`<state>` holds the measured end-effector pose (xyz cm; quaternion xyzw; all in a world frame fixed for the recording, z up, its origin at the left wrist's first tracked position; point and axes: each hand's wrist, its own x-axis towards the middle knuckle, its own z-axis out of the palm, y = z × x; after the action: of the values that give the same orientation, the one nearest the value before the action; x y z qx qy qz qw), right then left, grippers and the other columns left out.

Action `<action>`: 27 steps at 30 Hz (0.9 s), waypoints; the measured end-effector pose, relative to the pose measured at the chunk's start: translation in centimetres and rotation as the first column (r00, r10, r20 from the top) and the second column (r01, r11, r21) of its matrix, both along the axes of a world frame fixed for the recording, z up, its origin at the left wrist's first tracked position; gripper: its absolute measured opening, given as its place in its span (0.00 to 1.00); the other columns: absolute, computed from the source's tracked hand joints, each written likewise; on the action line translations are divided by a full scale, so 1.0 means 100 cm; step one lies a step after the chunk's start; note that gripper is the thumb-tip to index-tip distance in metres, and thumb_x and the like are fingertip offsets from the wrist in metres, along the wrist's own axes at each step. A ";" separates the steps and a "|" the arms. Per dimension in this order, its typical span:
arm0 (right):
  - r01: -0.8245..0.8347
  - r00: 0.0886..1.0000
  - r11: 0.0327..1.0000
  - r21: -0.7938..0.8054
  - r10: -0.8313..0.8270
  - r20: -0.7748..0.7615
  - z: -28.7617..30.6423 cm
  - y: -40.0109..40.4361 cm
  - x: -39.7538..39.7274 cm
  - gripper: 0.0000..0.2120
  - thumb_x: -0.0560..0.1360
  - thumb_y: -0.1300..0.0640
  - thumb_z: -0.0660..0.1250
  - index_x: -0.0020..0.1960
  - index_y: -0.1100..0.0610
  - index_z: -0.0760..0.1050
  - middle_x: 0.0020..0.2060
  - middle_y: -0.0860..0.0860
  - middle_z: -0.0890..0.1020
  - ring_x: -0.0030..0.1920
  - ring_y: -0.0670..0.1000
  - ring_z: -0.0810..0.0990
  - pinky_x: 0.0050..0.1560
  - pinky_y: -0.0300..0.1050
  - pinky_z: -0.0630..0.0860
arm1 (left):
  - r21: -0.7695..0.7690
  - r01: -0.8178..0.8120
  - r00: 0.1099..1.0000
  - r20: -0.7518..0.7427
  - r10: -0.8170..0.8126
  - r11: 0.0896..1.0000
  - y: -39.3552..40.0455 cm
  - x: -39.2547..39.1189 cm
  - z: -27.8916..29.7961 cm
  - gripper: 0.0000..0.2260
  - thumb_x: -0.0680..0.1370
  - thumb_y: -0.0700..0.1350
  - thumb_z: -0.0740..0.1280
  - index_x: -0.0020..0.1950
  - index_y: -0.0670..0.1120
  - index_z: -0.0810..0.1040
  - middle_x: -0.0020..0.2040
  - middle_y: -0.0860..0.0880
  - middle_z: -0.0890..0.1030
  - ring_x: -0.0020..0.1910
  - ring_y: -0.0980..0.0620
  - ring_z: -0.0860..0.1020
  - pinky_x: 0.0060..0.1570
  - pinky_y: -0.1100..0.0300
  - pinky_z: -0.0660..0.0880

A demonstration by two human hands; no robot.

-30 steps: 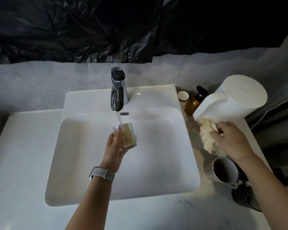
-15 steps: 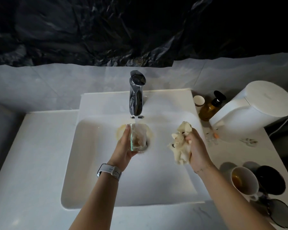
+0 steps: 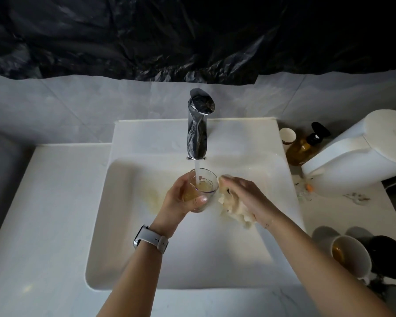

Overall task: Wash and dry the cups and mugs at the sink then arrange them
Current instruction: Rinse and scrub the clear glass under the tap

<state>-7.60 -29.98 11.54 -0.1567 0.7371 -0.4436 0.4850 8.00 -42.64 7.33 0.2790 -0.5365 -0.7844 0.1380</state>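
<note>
My left hand (image 3: 181, 202) grips the clear glass cup (image 3: 200, 191) under the chrome tap (image 3: 198, 131); right hand (image 3: 249, 197) clutches a cream crumpled cloth (image 3: 233, 209).

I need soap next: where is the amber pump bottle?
Head view, right of the sink: the amber pump bottle stands between a small white cup and the white kettle.

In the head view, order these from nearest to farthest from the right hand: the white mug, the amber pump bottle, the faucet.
From the right hand:
1. Faucet, behind it to the left, at the sink's back.
2. Amber pump bottle, on the counter to the right, at the back.
3. White mug, front right on the counter.
</note>
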 end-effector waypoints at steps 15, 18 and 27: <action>0.072 0.997 0.997 0.039 -0.070 -0.037 0.007 -0.022 0.020 0.08 0.72 0.60 0.66 0.36 0.63 0.76 0.24 0.57 0.72 0.21 0.51 0.70 0.26 0.36 0.64 | 0.244 -0.155 0.987 0.004 0.159 0.957 0.001 0.015 0.007 0.27 0.76 0.50 0.68 0.74 0.49 0.68 0.69 0.44 0.76 0.65 0.45 0.77 0.64 0.44 0.74; 0.072 0.997 0.997 -0.004 -0.072 -0.006 0.003 -0.024 0.025 0.10 0.68 0.54 0.68 0.35 0.61 0.77 0.24 0.56 0.75 0.31 0.57 0.73 0.36 0.50 0.66 | 0.270 -0.106 0.994 0.039 0.099 0.957 0.009 0.014 0.013 0.24 0.82 0.61 0.55 0.69 0.48 0.76 0.63 0.42 0.80 0.58 0.45 0.79 0.60 0.50 0.76; 0.207 0.974 0.978 -0.020 -0.204 0.104 0.019 -0.024 -0.001 0.16 0.75 0.43 0.56 0.38 0.54 0.70 0.34 0.52 0.74 0.40 0.52 0.73 0.37 0.44 0.66 | 0.214 -0.286 0.952 0.172 0.253 0.934 0.005 -0.001 0.009 0.27 0.83 0.60 0.49 0.63 0.43 0.77 0.44 0.44 0.81 0.36 0.53 0.78 0.36 0.63 0.73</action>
<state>-7.73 -32.37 13.45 -0.0646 0.7171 -0.5099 0.4708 7.86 -42.17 8.20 0.4193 -0.4045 -0.7944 0.1720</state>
